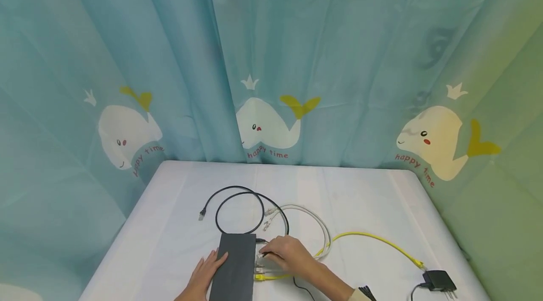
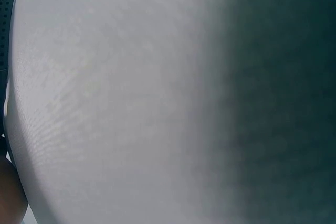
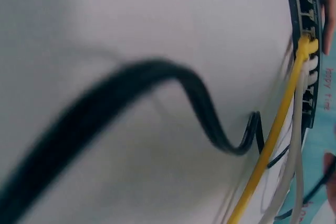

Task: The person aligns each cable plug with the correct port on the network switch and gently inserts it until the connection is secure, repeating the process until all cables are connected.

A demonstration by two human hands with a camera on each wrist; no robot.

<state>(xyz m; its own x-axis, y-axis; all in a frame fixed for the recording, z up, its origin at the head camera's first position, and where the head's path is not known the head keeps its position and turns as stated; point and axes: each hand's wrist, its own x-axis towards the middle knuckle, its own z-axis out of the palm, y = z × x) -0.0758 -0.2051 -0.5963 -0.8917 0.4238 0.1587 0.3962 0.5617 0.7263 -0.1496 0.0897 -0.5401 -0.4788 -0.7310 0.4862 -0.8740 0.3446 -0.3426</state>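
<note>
A flat black network switch (image 1: 233,268) lies on the white table, its row of ports facing right. My left hand (image 1: 205,270) rests against its left side, fingers spread, with fingertips on its top. My right hand (image 1: 290,255) pinches the end of a black network cable (image 1: 217,216) beside the ports; fingers mostly hide that plug. A yellow network cable (image 3: 283,114) and white network cables (image 3: 292,166) are plugged into the switch, as the right wrist view shows. In the left wrist view only a sliver of the switch (image 2: 4,19) appears.
The black cable's other plug (image 1: 201,214) lies at the back left. Loose white cable ends (image 1: 267,224) lie behind the switch. The yellow cable runs to a small black box (image 1: 440,280) at front right. A dark cord (image 3: 157,72) crosses the right wrist view.
</note>
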